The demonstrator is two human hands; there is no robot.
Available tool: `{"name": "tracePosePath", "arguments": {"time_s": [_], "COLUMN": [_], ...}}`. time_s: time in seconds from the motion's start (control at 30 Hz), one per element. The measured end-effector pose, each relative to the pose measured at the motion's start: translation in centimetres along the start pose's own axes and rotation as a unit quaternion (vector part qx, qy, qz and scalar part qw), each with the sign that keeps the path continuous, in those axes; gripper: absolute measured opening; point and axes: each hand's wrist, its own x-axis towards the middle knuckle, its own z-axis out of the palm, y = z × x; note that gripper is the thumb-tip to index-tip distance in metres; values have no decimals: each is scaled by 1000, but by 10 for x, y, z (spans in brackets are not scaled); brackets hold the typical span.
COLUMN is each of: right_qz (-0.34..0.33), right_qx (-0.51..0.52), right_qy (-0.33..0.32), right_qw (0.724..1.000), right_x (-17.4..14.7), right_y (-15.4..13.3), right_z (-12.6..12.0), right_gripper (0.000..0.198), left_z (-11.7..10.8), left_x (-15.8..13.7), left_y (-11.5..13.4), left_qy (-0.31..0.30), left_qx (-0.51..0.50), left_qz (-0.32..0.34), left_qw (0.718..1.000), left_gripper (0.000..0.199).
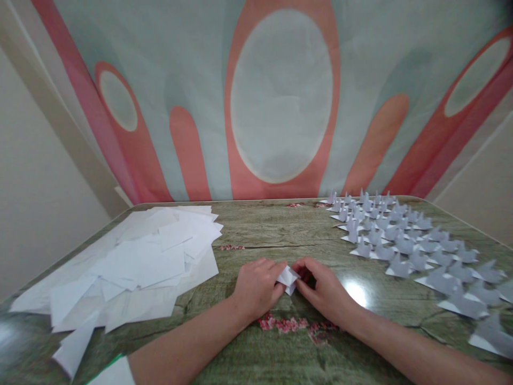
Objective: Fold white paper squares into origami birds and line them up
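Between my hands, just above the wood-patterned table, is a small piece of folded white paper (287, 278) with creased facets. My left hand (258, 286) pinches its left side, thumb near the lower edge and fingers curled over the top. From the other side my right hand (316, 286) grips the right corner between thumb and index finger. The fingertips hide part of the folds. Off to the right stand rows of folded white paper birds (404, 243), apart from my hands.
A spread heap of loose white paper sheets (144, 262) covers the table's left side. The wood-patterned table (260, 224) has pink flower prints. Behind its far edge hangs a grey-green and coral backdrop (280, 101). A white sheet corner (114, 374) shows by my left forearm.
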Motion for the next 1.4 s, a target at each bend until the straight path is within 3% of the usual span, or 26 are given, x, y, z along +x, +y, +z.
{"name": "tracePosePath", "arguments": {"time_s": [0.2,0.43,0.6,1.4], "right_qz": [-16,-27,-14,-13], "right_qx": [-55,-30,-33,-6], "right_qy": [-6,-30,-35,-80], "right_qw": [998,999,999,997], "right_x": [1,0,4,8], "right_y": [-2,6,15,7], "right_z": [0,-12,-22,-19], "right_gripper": [16,23,16,21], "left_z": [-4,-4,0,3], "left_x": [1,2,1,4], "left_y": [2,-1,-4,-3], "left_qy": [-36,-32,-35,-16], "left_qx": [10,-46,-83,-98], "left_qz": [-16,-15,-24,-61], "left_qw": [999,998,996,993], "left_gripper": [23,23,27,19]}}
